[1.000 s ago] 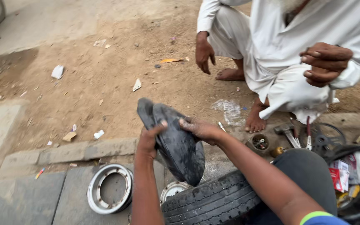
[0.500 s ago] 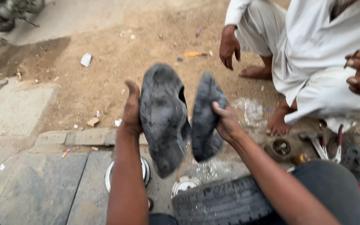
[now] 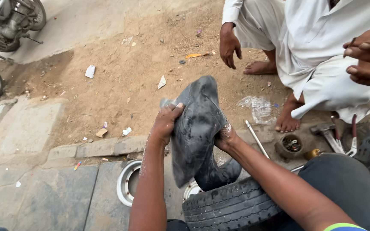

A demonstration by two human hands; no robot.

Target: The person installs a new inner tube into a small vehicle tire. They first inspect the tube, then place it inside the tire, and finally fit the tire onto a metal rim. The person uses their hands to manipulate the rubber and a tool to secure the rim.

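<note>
Both forearms reach forward, left hand (image 3: 167, 124) and right hand (image 3: 224, 137) raised, each grip clenched.

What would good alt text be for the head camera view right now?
Two bare hands, left hand and right hand, hold up a limp black rubber inner tube over a tyre on stone paving. A person in white clothing squats on the dirt beyond, with tools alongside.

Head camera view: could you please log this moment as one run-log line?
left hand: grips inner tube | right hand: grips inner tube, far side | tyre: below hands | wheel rim: on pavement
</note>
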